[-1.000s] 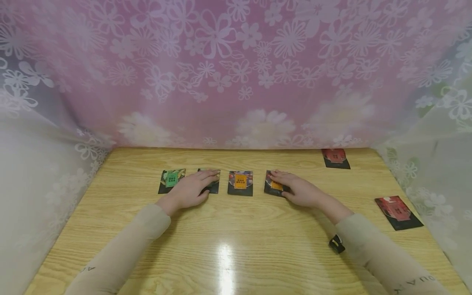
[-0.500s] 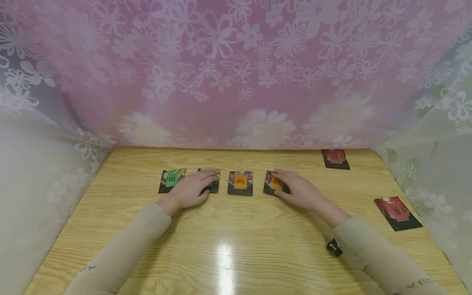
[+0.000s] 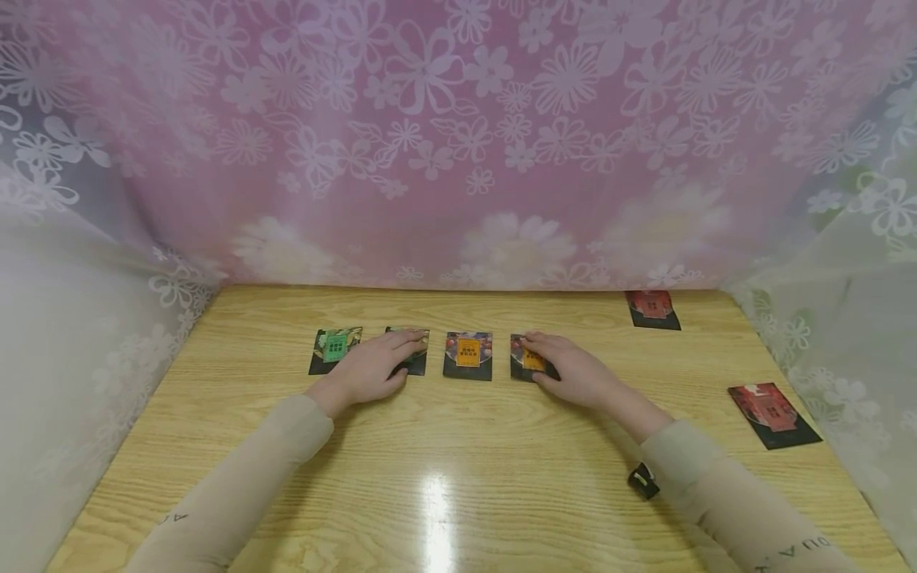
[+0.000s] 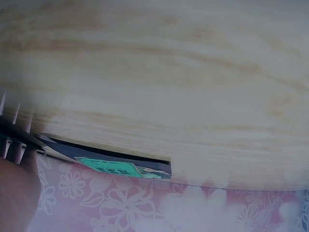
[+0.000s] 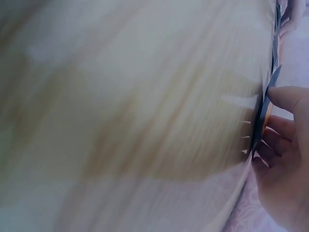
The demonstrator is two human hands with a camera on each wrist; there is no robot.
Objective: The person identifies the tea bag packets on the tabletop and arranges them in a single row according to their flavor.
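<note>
My left hand [image 3: 370,369] lies flat over a dark packet [image 3: 417,366], its fingers stretched across and hiding most of it. Just left of that hand is a packet with a green label [image 3: 335,348]; the left wrist view also catches a green-labelled packet [image 4: 111,166]. My right hand [image 3: 580,370] touches an orange-labelled packet [image 3: 526,362] with fingertips near its far edge and the thumb near its close edge. Seen from the right wrist, the thumb and fingers [image 5: 275,140] press against its face. Between both hands lies another orange-labelled packet [image 3: 468,356].
Two red packets lie at the right: one [image 3: 652,309] by the back edge, one tilted [image 3: 775,415] near the side. A small black object [image 3: 643,481] sits beside the right sleeve. A pink flowered curtain [image 3: 473,159] hangs behind the wooden table [image 3: 372,469].
My right hand has shifted slightly left, and the orange-labelled packet under it has slid a little left and straightened. The left hand stays on its packet.
</note>
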